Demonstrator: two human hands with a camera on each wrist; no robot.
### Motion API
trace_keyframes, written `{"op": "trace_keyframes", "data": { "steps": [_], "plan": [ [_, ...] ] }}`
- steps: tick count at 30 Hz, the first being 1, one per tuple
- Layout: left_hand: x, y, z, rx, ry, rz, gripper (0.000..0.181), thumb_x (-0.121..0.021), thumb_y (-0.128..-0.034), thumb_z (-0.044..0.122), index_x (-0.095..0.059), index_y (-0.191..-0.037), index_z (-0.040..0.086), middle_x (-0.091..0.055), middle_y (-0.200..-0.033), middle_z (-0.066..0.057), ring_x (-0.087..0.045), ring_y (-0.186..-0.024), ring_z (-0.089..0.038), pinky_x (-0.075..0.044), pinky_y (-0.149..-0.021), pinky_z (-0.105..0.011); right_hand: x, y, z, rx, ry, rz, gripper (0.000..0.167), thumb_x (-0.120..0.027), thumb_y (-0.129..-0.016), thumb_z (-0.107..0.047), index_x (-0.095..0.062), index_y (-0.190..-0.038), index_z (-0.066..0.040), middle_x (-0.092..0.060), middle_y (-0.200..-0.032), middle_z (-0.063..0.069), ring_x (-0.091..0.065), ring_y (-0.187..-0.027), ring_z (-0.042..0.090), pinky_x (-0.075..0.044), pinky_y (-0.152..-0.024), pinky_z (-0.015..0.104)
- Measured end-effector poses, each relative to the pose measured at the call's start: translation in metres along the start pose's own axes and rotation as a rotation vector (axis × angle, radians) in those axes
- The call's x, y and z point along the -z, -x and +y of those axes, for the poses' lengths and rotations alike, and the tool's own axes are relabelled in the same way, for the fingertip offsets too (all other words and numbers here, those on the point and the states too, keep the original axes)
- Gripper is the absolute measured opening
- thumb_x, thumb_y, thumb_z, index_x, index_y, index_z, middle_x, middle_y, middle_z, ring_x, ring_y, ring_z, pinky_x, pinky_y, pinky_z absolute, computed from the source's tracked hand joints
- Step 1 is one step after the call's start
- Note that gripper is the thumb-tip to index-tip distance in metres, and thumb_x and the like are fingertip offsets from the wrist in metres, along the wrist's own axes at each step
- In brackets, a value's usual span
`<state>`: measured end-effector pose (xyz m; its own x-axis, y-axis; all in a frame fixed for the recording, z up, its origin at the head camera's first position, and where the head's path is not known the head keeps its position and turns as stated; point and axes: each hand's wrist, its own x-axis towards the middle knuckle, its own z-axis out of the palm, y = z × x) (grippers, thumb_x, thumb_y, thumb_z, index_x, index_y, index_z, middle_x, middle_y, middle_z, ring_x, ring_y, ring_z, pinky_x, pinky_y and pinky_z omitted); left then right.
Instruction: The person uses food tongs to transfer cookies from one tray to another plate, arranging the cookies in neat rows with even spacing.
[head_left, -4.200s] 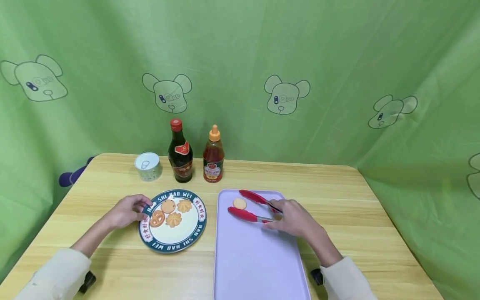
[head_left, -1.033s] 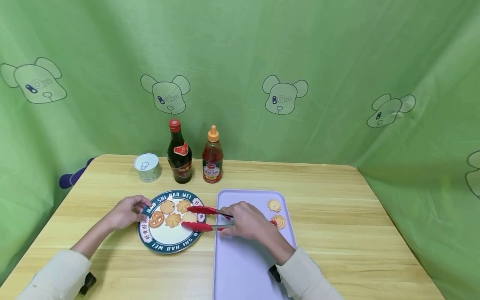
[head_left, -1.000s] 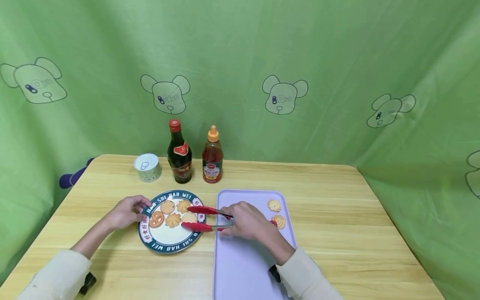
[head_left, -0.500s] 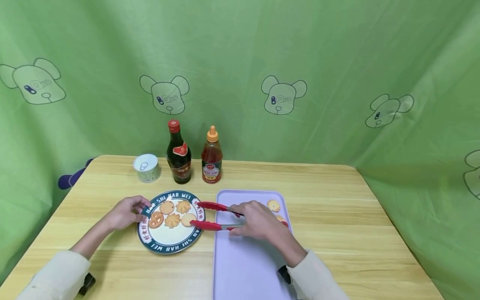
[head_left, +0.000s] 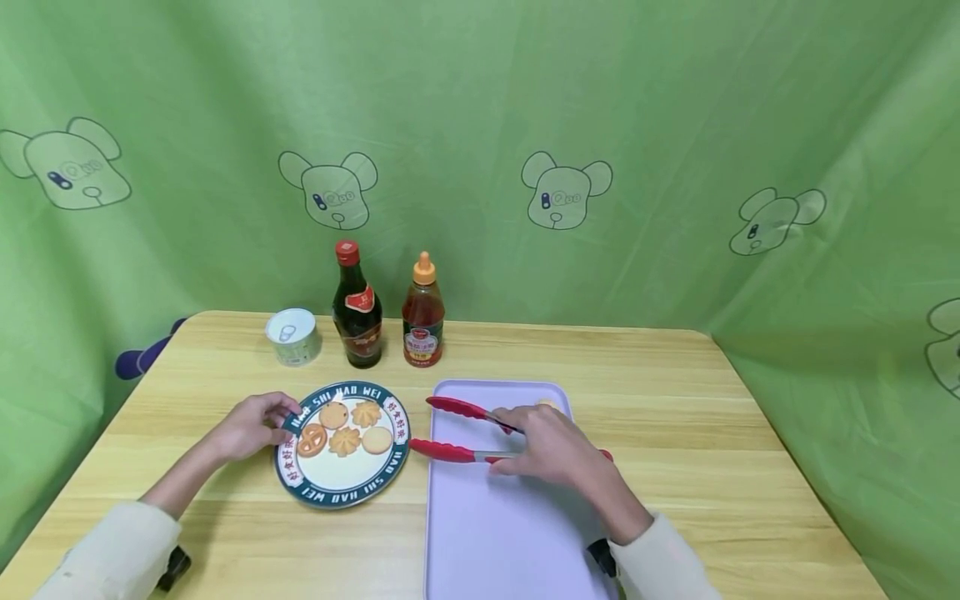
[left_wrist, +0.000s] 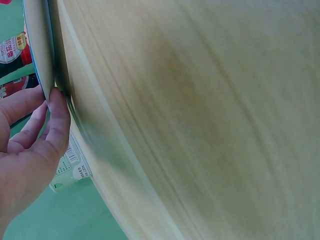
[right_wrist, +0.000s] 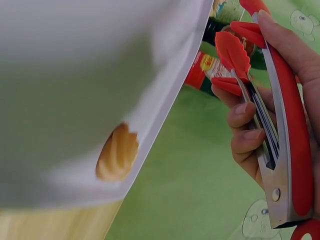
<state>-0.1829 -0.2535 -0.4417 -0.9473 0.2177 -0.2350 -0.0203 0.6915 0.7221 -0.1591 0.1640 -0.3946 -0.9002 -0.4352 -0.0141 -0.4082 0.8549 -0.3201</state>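
My left hand (head_left: 253,427) pinches the left edge of a round plate (head_left: 341,497) with a green lettered rim; in the left wrist view the thumb and fingers meet on the plate's edge (left_wrist: 44,47). Several cookies lie on the plate, among them a pretzel-shaped cookie (head_left: 312,439) and a plain round cookie (head_left: 377,440). My right hand (head_left: 551,446) holds red-tipped metal tongs (head_left: 450,452) over the lilac tray (head_left: 495,533). The tong tips are spread apart, with nothing between them. A swirled cookie (right_wrist: 118,152) lies on the tray near its edge, mostly hidden behind the right hand in the head view.
A tin can (head_left: 293,337), a dark bottle with a red cap (head_left: 359,317) and a sauce bottle with an orange cap (head_left: 423,321) stand along the back of the wooden table (head_left: 675,417). A green curtain (head_left: 465,100) hangs behind.
The tongs carried the plain round cookie from tray to plate and let it go there. Since then my right hand has drawn the tongs rightward, back over the tray. The left hand stays put.
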Motion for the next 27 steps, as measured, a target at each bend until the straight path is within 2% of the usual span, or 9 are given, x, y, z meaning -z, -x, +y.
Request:
{"op": "trace_keyframes", "data": {
  "steps": [4, 9, 16, 20, 27],
  "plan": [
    [0.0, 0.0, 0.0, -0.002, 0.0, 0.0, 0.036, -0.065, -0.0782, -0.003, -0.056, -0.113, -0.004, -0.06, -0.104, -0.016, -0.056, -0.096, -0.026, -0.051, -0.086, -0.042, 0.002, 0.008, 0.011, 0.002, 0.013, 0.023, 0.073, -0.085, -0.062, -0.044, -0.063, -0.124, -0.011, -0.071, -0.106, 0.004, -0.05, -0.076, 0.011, -0.041, -0.065, 0.025],
    [0.0, 0.0, 0.001, 0.004, -0.003, 0.001, 0.036, -0.065, -0.0786, -0.003, -0.057, -0.114, -0.004, -0.06, -0.104, -0.015, -0.056, -0.096, -0.025, -0.051, -0.086, -0.041, 0.006, 0.02, 0.027, -0.033, 0.004, 0.016, 0.077, -0.085, -0.062, -0.045, -0.061, -0.127, -0.011, -0.066, -0.092, 0.0, -0.044, -0.069, 0.01, -0.038, -0.062, 0.025],
    [0.0, 0.0, 0.001, 0.006, 0.0, 0.006, 0.036, -0.065, -0.0783, -0.003, -0.057, -0.114, -0.004, -0.061, -0.103, -0.015, -0.057, -0.096, -0.025, -0.051, -0.086, -0.041, 0.016, 0.041, 0.049, -0.031, 0.018, 0.06, 0.078, -0.085, -0.061, -0.044, -0.062, -0.125, -0.006, -0.069, -0.112, 0.008, -0.06, -0.086, 0.016, -0.05, -0.074, 0.032],
    [0.0, 0.0, 0.001, -0.015, 0.0, 0.008, 0.037, -0.066, -0.0775, -0.003, -0.057, -0.113, -0.005, -0.06, -0.103, -0.016, -0.057, -0.096, -0.026, -0.051, -0.086, -0.042, 0.022, 0.053, 0.06, -0.051, 0.023, 0.073, 0.076, -0.085, -0.062, -0.043, -0.062, -0.124, -0.006, -0.069, -0.114, 0.011, -0.065, -0.097, 0.021, -0.054, -0.083, 0.04],
    [0.0, 0.001, 0.001, -0.022, -0.005, 0.009, 0.038, -0.066, -0.0772, -0.003, -0.057, -0.113, -0.005, -0.06, -0.102, -0.015, -0.056, -0.095, -0.026, -0.051, -0.086, -0.043, 0.031, 0.068, 0.076, -0.078, 0.021, 0.057, 0.073, -0.084, -0.064, -0.04, -0.062, -0.124, -0.006, -0.072, -0.102, 0.005, -0.063, -0.086, 0.016, -0.052, -0.073, 0.034]
  ]
}}
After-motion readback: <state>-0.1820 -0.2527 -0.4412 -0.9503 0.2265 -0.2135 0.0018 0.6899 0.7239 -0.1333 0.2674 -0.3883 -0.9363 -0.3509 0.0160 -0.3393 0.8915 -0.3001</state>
